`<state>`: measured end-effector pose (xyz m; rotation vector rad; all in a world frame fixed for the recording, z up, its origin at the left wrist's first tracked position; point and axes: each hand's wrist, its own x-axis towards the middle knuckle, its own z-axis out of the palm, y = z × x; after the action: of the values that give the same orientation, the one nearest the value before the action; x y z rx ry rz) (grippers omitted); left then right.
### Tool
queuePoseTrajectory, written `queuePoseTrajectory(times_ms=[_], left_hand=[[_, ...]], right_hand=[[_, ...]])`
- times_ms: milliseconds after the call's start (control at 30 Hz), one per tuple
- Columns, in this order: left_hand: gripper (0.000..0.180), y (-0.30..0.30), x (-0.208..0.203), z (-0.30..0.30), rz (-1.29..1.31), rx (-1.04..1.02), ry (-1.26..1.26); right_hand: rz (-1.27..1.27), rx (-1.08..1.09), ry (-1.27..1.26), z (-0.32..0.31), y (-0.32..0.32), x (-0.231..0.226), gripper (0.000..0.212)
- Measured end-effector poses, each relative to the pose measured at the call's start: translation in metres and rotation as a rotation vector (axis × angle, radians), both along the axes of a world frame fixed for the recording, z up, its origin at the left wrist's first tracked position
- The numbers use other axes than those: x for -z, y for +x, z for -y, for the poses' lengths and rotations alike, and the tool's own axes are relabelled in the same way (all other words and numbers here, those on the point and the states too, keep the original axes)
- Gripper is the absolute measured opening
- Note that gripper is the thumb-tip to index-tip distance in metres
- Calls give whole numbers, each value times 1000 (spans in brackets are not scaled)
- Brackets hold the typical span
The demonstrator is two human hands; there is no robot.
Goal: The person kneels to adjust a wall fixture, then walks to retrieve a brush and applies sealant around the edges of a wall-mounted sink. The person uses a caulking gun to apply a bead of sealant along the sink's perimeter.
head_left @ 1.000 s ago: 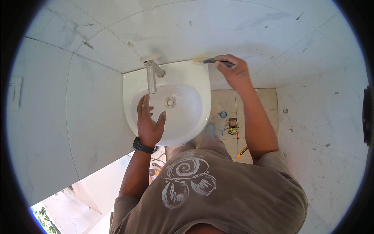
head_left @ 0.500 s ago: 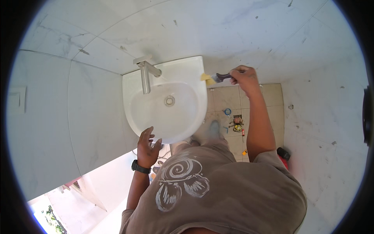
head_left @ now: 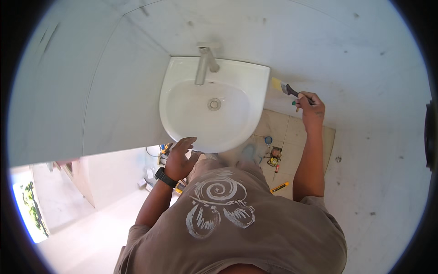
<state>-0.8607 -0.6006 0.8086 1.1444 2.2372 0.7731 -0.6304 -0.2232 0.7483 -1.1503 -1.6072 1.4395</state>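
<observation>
**Brush at the basin's right edge, left hand on the front rim**

Your right hand (head_left: 310,106) has its grip clamped around the dark handle of a small paintbrush (head_left: 284,87). The brush has pale yellowish bristles, and they sit against the wall just beside the right edge of the washbasin (head_left: 182,109). Something small and greenish shows under your fingers, but it is too small to identify.

Your left hand (head_left: 180,157) rests on the basin's front rim with the fingers spread apart, closed on nothing. A black wristwatch (head_left: 165,176) sits on that wrist.

The basin is glossy white ceramic, rounded at the front and squared at the back, with a round metal drain (head_left: 214,104) in the middle of the bowl. A matte grey metal faucet (head_left: 204,64) with a straight spout stands at the back edge.

The wall (head_left: 319,41) is smooth and pale, with faint grey veining and scattered dark specks. Below the basin, the floor (head_left: 283,128) is beige square tile. On it lie a yellow, stick-shaped tool (head_left: 279,187) and a small cluster of mixed, colourful bits (head_left: 273,157), too small to identify.
</observation>
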Motion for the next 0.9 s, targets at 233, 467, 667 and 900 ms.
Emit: queuePoseTrajectory(times_ms=[233,467,667,900], left_hand=[[54,-9,0,44,70,-142,63],[47,-13,-15,92,143,-48,412],[27,-23,10,229,602,-340,264],[24,30,76,340,621,-664,251]], right_hand=[[298,-689,-117,71,-12,-88,11],[-74,-1172,11,220,-140,-106,16],[294,-1239,-73,318,-210,-111,27],[576,-1808,395,420,-262,-58,31]])
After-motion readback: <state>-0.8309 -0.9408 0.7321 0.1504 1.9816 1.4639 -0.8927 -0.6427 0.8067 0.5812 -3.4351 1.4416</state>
